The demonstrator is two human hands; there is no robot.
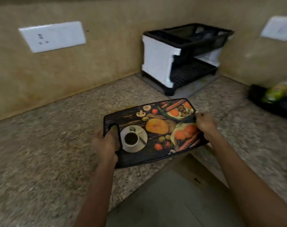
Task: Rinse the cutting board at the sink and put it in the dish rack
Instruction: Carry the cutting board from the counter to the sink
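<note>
Both hands hold the cutting board (155,131) just above the granite surface (41,145): the left hand (105,143) has its fingers clamped through the handle slot, the right hand (205,125) pinches the far edge. If wet, that shallow pinch could slip, dropping it short of the dish rack (180,58) in the corner, well apart.

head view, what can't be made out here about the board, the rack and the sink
- Sink: none shows in the head view.
- Rack: contents of the top tier blurred and dark.
- Board: wet or dry unclear; underside hidden.
- Left hand: fingers under the board, hidden by it.
- Right hand: fingers past the board's edge, blurred.
- Green item: motion blurred, unidentifiable.
</note>
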